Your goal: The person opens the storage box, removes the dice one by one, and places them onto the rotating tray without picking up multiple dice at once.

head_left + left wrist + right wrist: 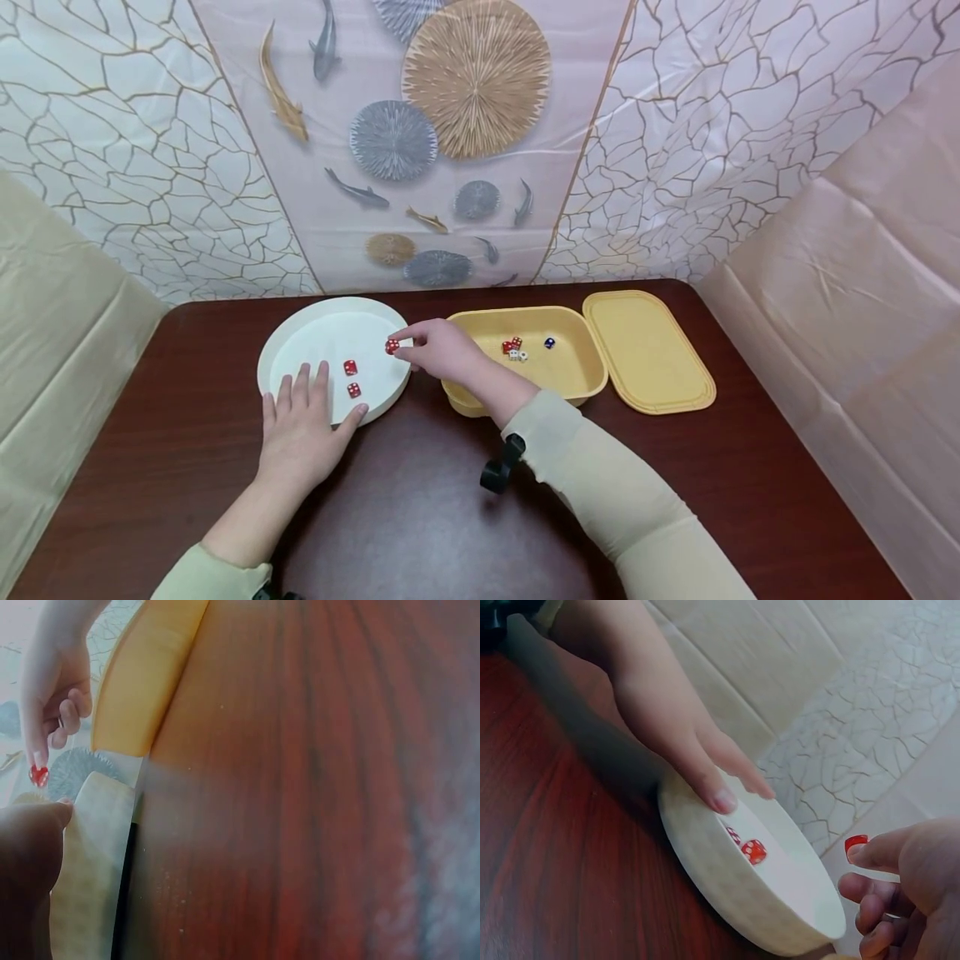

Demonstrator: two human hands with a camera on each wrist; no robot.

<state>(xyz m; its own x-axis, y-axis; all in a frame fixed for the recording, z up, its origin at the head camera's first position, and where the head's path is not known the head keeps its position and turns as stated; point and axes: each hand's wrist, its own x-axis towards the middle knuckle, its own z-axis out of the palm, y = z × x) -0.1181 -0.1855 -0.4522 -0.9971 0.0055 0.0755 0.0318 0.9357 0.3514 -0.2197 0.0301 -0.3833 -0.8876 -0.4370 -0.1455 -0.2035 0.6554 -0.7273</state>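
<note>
My right hand (446, 354) pinches a red die (392, 346) with white dots between thumb and fingertip, over the right side of a round white tray (330, 327). In the right wrist view the pinched die (853, 847) is held above the tray's rim. Two more red dice lie on the tray floor, one die (350, 367) behind the other die (354, 390). My left hand (298, 437) rests at the tray's near left rim, fingers spread and straight, thumb on the front edge. It holds nothing.
Right of the tray stands a yellow box (573, 367) under my right forearm. Inside lie red dice (512, 343), white dice (517, 356) and a blue die (550, 342). A yellow lid (649, 352) lies beside it. Patterned cloth (442, 217) hangs behind the dark wooden table (427, 508).
</note>
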